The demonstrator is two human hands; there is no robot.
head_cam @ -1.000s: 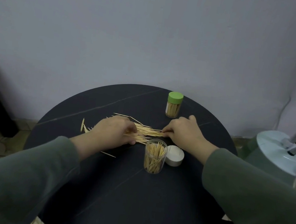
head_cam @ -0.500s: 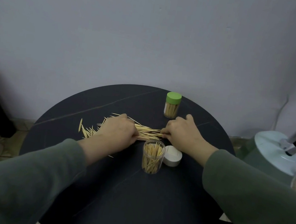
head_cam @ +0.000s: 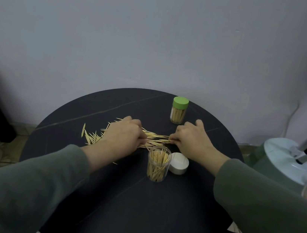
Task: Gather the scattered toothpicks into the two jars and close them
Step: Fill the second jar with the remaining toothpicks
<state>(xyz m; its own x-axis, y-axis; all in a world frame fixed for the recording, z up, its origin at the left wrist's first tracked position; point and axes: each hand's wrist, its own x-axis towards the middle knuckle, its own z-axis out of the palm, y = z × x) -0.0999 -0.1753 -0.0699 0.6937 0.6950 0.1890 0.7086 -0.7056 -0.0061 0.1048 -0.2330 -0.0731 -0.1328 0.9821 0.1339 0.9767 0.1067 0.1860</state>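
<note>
Wooden toothpicks, clear glossy plastic jar, matt dark table

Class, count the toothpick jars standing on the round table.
2: the green-lidded jar stands at the far edge; the open jar stands nearer, beside the white lid. None seem hidden.

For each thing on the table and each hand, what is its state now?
Green-lid jar: closed, upright, holds toothpicks.
Clear jar: open, upright, partly filled.
White lid: off, lying beside the clear jar.
Toothpicks: bunched between the hands, others scattered to the left.
Left hand: fingers curled on the bunch.
Right hand: pinches the bunch's end.
</note>
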